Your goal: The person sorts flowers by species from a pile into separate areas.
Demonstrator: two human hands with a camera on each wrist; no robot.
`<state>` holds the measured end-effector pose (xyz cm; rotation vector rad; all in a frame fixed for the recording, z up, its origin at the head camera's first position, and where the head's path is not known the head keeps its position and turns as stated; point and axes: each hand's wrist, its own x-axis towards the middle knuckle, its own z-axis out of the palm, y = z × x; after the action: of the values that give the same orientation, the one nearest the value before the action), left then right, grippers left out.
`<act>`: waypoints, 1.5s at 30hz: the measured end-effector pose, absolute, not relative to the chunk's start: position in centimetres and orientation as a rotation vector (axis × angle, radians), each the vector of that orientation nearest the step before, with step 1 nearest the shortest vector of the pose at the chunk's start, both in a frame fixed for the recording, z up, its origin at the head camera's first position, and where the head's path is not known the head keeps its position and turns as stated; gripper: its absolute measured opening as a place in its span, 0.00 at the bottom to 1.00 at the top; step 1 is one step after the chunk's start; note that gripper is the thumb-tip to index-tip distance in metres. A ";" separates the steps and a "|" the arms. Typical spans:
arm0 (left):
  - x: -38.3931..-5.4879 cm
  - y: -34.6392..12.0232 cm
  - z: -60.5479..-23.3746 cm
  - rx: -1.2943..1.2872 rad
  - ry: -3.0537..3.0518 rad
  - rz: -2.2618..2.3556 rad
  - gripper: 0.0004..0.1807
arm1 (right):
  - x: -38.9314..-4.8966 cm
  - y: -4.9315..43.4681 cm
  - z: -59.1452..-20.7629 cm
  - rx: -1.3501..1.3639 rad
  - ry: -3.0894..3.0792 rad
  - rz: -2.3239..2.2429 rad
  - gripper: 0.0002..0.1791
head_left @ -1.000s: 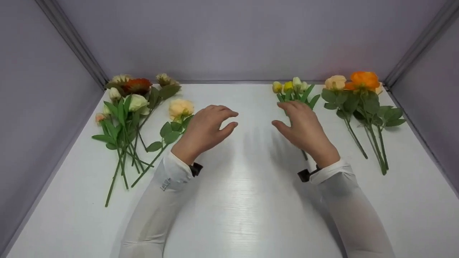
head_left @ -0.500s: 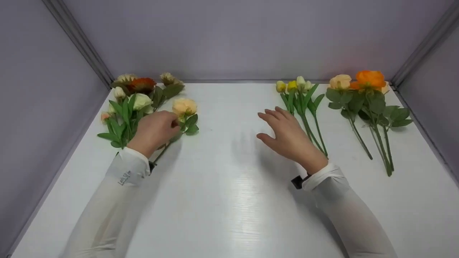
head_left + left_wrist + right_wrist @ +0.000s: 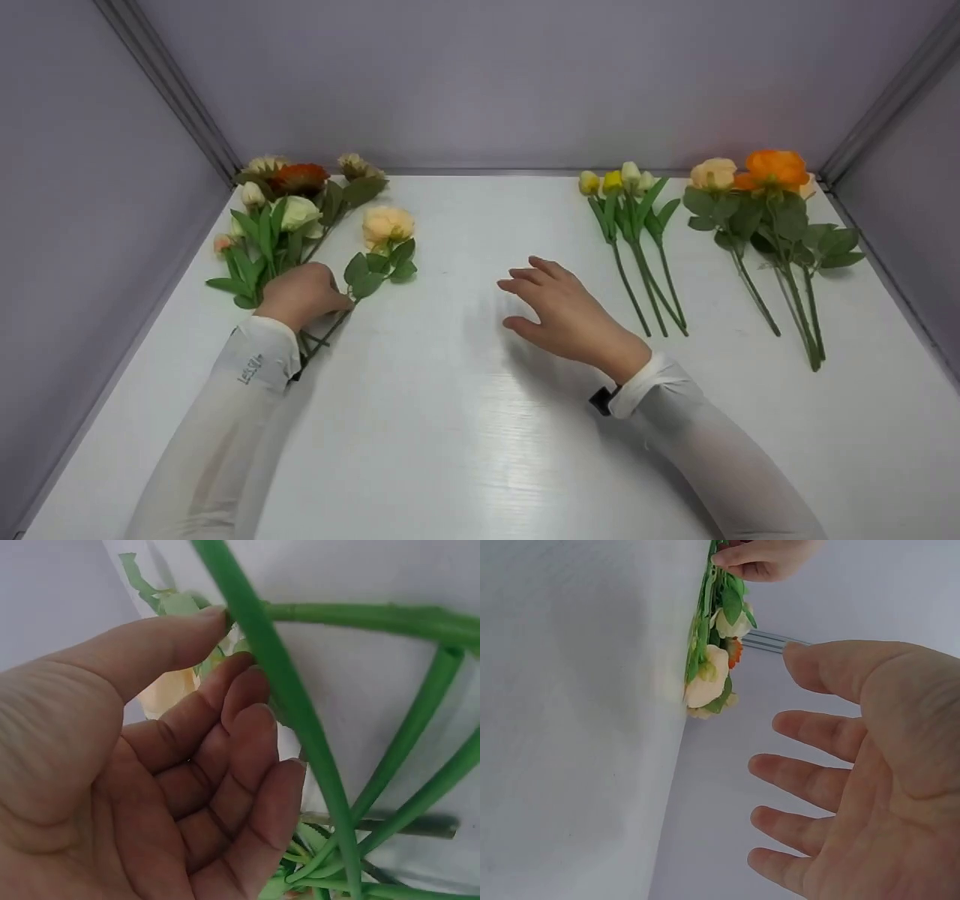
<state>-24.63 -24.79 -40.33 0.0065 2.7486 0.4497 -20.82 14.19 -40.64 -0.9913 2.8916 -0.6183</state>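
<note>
"What's the left hand (image 3: 300, 294) doing?"

"It's over the desk's (image 3: 450, 360) left side, fingers curled at a stem (image 3: 341, 321). Pinching? Can't tell."

"Where's the peach rose (image 3: 388, 226)?"

"Just past those fingers, toward the back edge. Its stem slants toward the front left corner."

"And the right hand (image 3: 559, 311)?"

"Farther off, fingers spread, holding nothing."

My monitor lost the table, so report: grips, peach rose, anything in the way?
Left grip at the stem of the peach rose, pinch unconfirmed. Right grip above the table, empty. Possibly in the way: another green stem, crossing the first.
</note>
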 end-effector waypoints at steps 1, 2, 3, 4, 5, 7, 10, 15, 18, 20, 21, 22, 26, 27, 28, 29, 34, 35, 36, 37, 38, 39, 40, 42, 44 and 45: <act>-24.7 -24.8 -40.4 -0.002 2.739 0.469 0.15 | -20.9 14.2 -40.8 -0.990 2.893 -0.615 0.28; -24.7 -24.7 -40.4 -0.009 2.727 0.487 0.15 | -20.9 14.2 -40.9 -0.991 2.896 -0.611 0.27; -24.8 -24.6 -40.4 -0.015 2.717 0.505 0.15 | -21.0 14.2 -40.9 -0.992 2.898 -0.609 0.27; -24.8 -24.6 -40.5 -0.017 2.705 0.527 0.14 | -21.0 14.2 -41.0 -0.993 2.899 -0.607 0.27; -24.8 -24.5 -40.5 -0.016 2.694 0.546 0.14 | -21.1 14.2 -41.1 -0.995 2.899 -0.605 0.26; -24.9 -24.4 -40.5 -0.014 2.676 0.574 0.14 | -21.2 14.1 -41.2 -0.996 2.897 -0.601 0.25; -25.0 -24.1 -40.6 -0.008 2.655 0.607 0.15 | -21.2 14.1 -41.4 -0.999 2.890 -0.610 0.24; -25.3 -23.7 -40.9 -0.019 2.612 0.645 0.17 | -21.3 14.1 -41.4 -1.000 2.888 -0.632 0.23; -25.4 -23.5 -41.0 -0.038 2.583 0.684 0.15 | -21.3 14.2 -41.4 -0.996 2.890 -0.634 0.22; -25.6 -23.5 -41.1 -0.053 2.557 0.744 0.13 | -21.4 14.2 -41.4 -0.989 2.889 -0.635 0.22; -25.6 -23.4 -41.1 -0.058 2.541 0.780 0.12 | -21.4 14.2 -41.3 -0.986 2.888 -0.637 0.22; -25.6 -23.4 -41.1 -0.063 2.526 0.816 0.11 | -21.4 14.2 -41.3 -0.980 2.887 -0.637 0.22; -25.9 -23.0 -41.0 -0.060 2.485 0.943 0.13 | -21.6 14.4 -41.3 -0.973 2.890 -0.652 0.22; -25.9 -22.9 -40.9 -0.058 2.483 0.968 0.14 | -21.6 14.5 -41.3 -0.973 2.893 -0.653 0.21; -26.0 -22.8 -40.9 -0.059 2.483 0.993 0.15 | -21.7 14.5 -41.3 -0.973 2.898 -0.654 0.21; -26.1 -22.6 -40.8 -0.057 2.485 1.017 0.15 | -21.7 14.6 -41.4 -0.970 2.902 -0.655 0.21; -26.6 -21.1 -40.2 -0.056 2.486 1.140 0.16 | -21.9 14.8 -41.4 -0.951 2.930 -0.653 0.20; -26.7 -20.8 -40.1 -0.055 2.482 1.174 0.17 | -22.0 14.9 -41.4 -0.945 2.934 -0.656 0.20; -26.8 -20.3 -40.0 -0.052 2.472 1.216 0.17 | -22.0 14.9 -41.4 -0.942 2.937 -0.660 0.20; -26.9 -19.9 -40.0 -0.047 2.460 1.266 0.18 | -22.0 15.0 -41.4 -0.933 2.942 -0.662 0.20; -27.0 -19.4 -39.9 -0.041 2.447 1.318 0.18 | -22.1 15.0 -41.4 -0.929 2.948 -0.671 0.19; -27.0 -18.9 -39.9 -0.028 2.438 1.365 0.18 | -22.1 15.1 -41.3 -0.923 2.954 -0.682 0.19; -27.1 -18.4 -39.8 -0.014 2.429 1.413 0.19 | -22.2 15.2 -41.3 -0.921 2.962 -0.696 0.18; -27.3 -17.3 -39.7 0.025 2.413 1.512 0.19 | -22.3 15.4 -41.1 -0.913 2.979 -0.735 0.15; -27.4 -16.0 -39.4 0.063 2.403 1.602 0.19 | -22.4 15.6 -40.9 -0.883 2.992 -0.795 0.13; -27.4 -15.3 -39.2 0.083 2.399 1.646 0.19 | -22.5 15.8 -40.8 -0.857 2.996 -0.829 0.12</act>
<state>-27.39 -15.27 -39.22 0.0835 2.3992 1.6460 -22.52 15.81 -40.82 -0.8569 2.9957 -0.8295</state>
